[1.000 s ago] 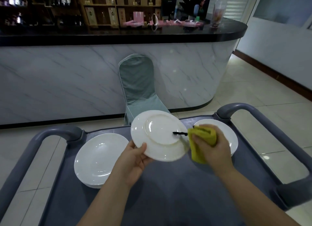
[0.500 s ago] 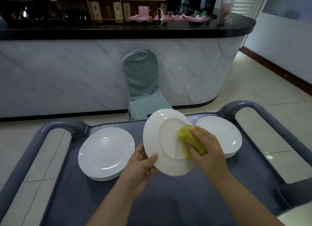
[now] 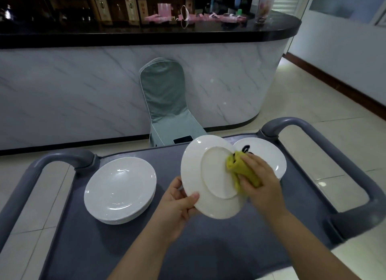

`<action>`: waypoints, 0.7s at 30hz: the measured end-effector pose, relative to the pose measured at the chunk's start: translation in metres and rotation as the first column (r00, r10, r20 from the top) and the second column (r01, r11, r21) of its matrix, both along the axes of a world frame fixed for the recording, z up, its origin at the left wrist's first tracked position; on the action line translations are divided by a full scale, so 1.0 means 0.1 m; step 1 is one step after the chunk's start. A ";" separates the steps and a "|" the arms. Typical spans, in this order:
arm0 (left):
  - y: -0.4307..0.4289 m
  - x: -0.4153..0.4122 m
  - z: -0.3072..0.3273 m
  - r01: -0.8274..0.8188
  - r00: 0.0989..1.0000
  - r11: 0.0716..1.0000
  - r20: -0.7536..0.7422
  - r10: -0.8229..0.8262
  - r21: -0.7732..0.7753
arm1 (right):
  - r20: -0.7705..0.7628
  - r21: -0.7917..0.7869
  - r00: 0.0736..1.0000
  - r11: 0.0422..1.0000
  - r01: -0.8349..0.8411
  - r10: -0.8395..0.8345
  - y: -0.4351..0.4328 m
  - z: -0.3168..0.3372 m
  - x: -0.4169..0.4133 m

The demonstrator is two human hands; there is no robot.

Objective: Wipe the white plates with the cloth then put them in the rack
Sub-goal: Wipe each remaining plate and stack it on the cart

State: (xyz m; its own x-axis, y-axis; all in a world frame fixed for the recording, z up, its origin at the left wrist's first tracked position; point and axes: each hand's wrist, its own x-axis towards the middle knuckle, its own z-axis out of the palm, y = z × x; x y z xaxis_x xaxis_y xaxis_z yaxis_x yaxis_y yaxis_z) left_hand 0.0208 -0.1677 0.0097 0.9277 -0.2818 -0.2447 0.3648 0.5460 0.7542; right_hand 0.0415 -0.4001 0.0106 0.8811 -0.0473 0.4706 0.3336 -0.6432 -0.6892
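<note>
The left hand (image 3: 177,204) gripped the plate (image 3: 208,175) by its lower left rim, thumb on the near face and fingers curled behind. It held the plate tilted above the middle of the cart (image 3: 188,248). The right hand (image 3: 261,181) clutched the bunched cloth (image 3: 240,169) and pressed it against the plate's right side.

To wipe well, the left hand's grip probably needed to stay firm against the push of the cloth. The plate would likely need turning by the rim, so the cloth reached the whole ring and the patch under the thumb. Sweeping out to the rim would suit better than rubbing one spot.

The face turned to the camera looked like the underside, though that was not sure. The other face was hidden. A stack (image 3: 120,187) sat near the cart's left edge; its count was unclear. The far plate (image 3: 269,156), at the far right corner, was partly covered by the hand, and whether more lay beneath it could not be told. The rack was not in view.
</note>
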 end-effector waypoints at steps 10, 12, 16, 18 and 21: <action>-0.06 0.01 0.08 0.044 0.990 0.979 0.123 -0.070 0.200 | 0.133 -0.278 0.917 0.902 -0.329 0.376 0.66 0.38 0.07; -0.05 -0.01 0.05 0.064 0.986 0.969 0.132 -0.097 0.237 | 0.091 -0.258 0.913 0.894 -0.365 0.399 0.57 0.38 0.16; -0.03 -0.07 0.05 0.126 0.970 0.939 0.158 -0.184 0.319 | -0.094 0.138 0.991 0.987 -0.081 0.095 0.39 0.52 0.46; 0.02 -0.05 0.05 0.118 0.969 0.936 0.168 -0.182 0.331 | -0.056 0.058 0.990 0.990 -0.126 0.129 0.50 0.52 0.41; 0.07 -0.02 0.04 0.044 0.984 0.938 0.146 -0.100 0.343 | 0.116 -0.328 0.891 0.864 -0.382 0.438 0.76 0.42 0.14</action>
